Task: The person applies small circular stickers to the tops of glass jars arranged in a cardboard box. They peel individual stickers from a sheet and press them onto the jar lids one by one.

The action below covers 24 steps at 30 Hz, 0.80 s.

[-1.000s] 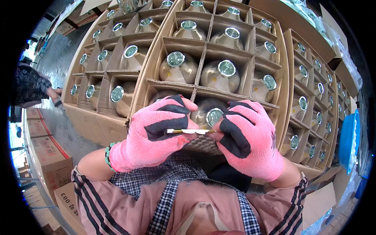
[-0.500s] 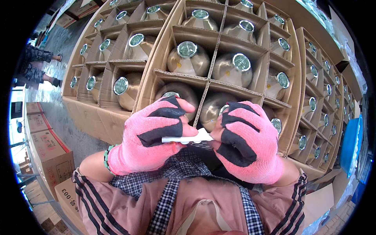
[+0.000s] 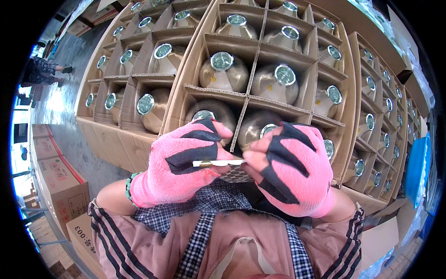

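Note:
My left hand (image 3: 183,151), in a pink and black glove with bare fingertips, is closed around a thin white strip (image 3: 216,163) seen nearly edge-on. My right hand (image 3: 297,169), gloved alike, has its fingers bent and pinched at the strip's right end. What lies between those fingertips is mostly hidden. Just beyond the hands stands an open cardboard box (image 3: 167,111) with dividers. Bronze-tinted round glass flask liners sit in its cells, such as one liner (image 3: 224,74) and another liner (image 3: 274,88). Small yellow marks show on some of them.
More divided boxes of liners stand at left, a near one (image 3: 116,139), and at right, another (image 3: 371,195). Closed cartons (image 3: 62,186) are stacked at lower left. A blue tub (image 3: 418,167) is at far right. Another person's legs (image 3: 44,72) show at upper left.
My right fingers have opened out slightly and shifted left along the strip's end. The strip looks thinner and more level. At upper left, the other person's legs have moved.

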Each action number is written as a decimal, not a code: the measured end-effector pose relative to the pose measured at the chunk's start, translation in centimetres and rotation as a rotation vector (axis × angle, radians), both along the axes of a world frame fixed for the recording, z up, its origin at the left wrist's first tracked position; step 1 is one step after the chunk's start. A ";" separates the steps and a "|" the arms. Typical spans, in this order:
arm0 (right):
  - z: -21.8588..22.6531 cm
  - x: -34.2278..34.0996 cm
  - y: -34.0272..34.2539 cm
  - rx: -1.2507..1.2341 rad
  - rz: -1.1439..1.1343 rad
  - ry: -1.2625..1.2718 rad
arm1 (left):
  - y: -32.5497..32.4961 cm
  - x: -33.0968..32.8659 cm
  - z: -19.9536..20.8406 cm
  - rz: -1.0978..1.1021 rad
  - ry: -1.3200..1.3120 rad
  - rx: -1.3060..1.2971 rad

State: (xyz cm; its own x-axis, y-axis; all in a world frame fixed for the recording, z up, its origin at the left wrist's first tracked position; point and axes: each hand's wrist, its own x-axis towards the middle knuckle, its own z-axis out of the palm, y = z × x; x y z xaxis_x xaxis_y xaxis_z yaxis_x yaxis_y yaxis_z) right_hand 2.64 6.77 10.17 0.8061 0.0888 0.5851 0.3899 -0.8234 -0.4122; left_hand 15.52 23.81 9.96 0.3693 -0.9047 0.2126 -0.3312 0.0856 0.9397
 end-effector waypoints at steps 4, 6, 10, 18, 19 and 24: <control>0.3 -0.3 0.2 -0.032 0.034 -0.038 | 0.2 0.2 -0.3 -0.014 0.004 -0.036; 0.1 -0.4 0.3 -0.023 0.025 -0.036 | -0.1 0.2 -0.2 -0.005 0.046 -0.025; -0.2 -0.5 -1.0 0.170 0.013 0.054 | -0.2 -0.8 -0.1 0.210 0.300 0.130; -5.7 4.9 -25.9 -0.233 -0.837 0.294 | -0.8 0.3 -4.9 0.124 0.435 0.236; -6.4 5.9 -26.0 -0.374 -0.878 0.426 | -0.9 0.3 -5.3 0.126 0.460 0.290; -8.4 8.5 -27.9 -0.584 -0.780 0.715 | -1.9 0.2 -7.9 0.036 0.506 0.275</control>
State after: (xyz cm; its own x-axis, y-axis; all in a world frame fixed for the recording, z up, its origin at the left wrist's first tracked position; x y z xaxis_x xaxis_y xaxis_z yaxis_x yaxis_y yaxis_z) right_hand 11.17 -21.08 1.80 0.8862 -0.4630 0.0192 -0.4585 -0.8700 0.1812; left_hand 15.72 21.89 2.02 0.3952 -0.8868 -0.2396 0.1671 -0.1870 0.9680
